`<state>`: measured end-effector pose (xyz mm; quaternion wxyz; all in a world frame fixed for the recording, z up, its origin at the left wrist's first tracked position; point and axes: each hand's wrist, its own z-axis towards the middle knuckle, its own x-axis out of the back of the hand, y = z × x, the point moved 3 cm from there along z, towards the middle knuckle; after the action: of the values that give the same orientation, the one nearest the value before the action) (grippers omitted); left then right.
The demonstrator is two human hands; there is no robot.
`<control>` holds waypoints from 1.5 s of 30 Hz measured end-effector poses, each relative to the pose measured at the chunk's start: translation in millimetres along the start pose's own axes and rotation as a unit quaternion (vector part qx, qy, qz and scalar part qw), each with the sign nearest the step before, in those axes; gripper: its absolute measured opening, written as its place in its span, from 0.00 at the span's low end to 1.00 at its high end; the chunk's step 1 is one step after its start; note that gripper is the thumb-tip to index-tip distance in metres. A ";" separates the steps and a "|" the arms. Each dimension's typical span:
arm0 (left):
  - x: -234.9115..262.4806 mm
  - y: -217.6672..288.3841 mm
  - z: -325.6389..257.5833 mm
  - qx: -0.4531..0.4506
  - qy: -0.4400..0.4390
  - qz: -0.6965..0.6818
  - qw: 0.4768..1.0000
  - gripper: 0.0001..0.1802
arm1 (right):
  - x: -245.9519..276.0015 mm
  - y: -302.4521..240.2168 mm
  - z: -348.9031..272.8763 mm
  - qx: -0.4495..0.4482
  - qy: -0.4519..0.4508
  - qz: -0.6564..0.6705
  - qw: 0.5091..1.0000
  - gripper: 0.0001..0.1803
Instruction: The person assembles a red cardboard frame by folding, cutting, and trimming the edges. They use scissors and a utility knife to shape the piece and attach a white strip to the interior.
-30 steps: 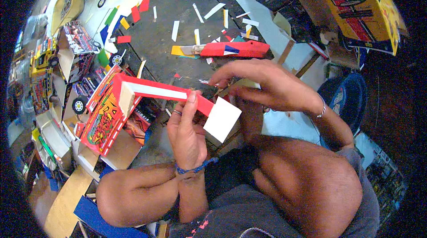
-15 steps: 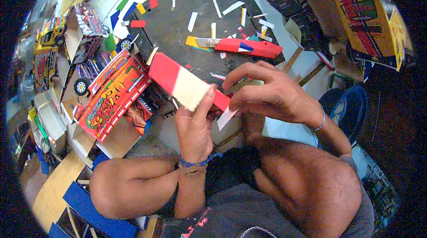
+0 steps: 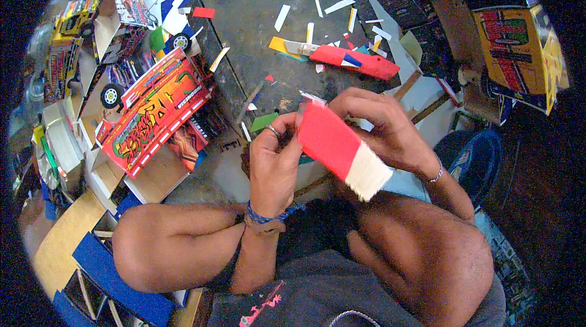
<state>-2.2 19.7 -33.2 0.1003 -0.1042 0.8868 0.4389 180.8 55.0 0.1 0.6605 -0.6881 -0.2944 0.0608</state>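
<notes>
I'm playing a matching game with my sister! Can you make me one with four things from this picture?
Things:
1. Knife
2. Ring
3. Piece
4. Silver bracelet

Places and colours:
A. On a finger of the left hand
B. Around the right wrist
C. Lying among paper scraps
D. Red with a cream end

Right pairs: 1-C, 2-A, 3-D, 4-B

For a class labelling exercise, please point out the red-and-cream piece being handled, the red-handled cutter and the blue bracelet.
Red-and-cream piece (image 3: 339, 146), head view: on its red face.
Red-handled cutter (image 3: 331, 55), head view: on its handle.
Blue bracelet (image 3: 267, 218), head view: on its band.
</notes>
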 end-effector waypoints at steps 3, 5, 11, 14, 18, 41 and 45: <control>-1.0 4.6 -0.7 0.000 -0.008 0.021 1.000 0.11 | -3.0 1.0 -5.4 -0.029 0.006 0.051 0.998 0.09; -2.4 5.7 -2.6 0.026 -0.024 -0.022 0.999 0.11 | -6.4 4.2 -11.6 -0.088 0.011 0.106 0.990 0.09; -1.6 3.5 -2.8 0.087 -0.039 -0.089 0.991 0.14 | -10.2 16.8 -11.9 -0.115 0.010 0.074 0.990 0.19; -1.0 3.8 -1.4 0.088 -0.058 -0.097 0.990 0.16 | -8.5 19.9 -15.9 -0.178 0.038 0.105 0.978 0.25; -6.9 4.2 -3.9 0.082 -0.113 -0.048 0.989 0.20 | -6.4 24.1 -12.9 -0.150 0.104 0.145 0.972 0.26; -4.8 10.4 -1.5 0.023 -0.076 0.119 0.990 0.21 | 2.6 14.9 -9.0 -0.208 -0.046 0.207 0.955 0.21; -5.7 13.0 -2.6 -0.019 -0.078 0.154 0.985 0.20 | 5.8 15.7 -5.2 -0.180 -0.049 0.175 0.967 0.19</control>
<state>-0.5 25.9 -20.3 0.0986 0.0668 0.8732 0.4725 193.2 54.0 -12.3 0.4896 -0.8327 -0.2071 0.1552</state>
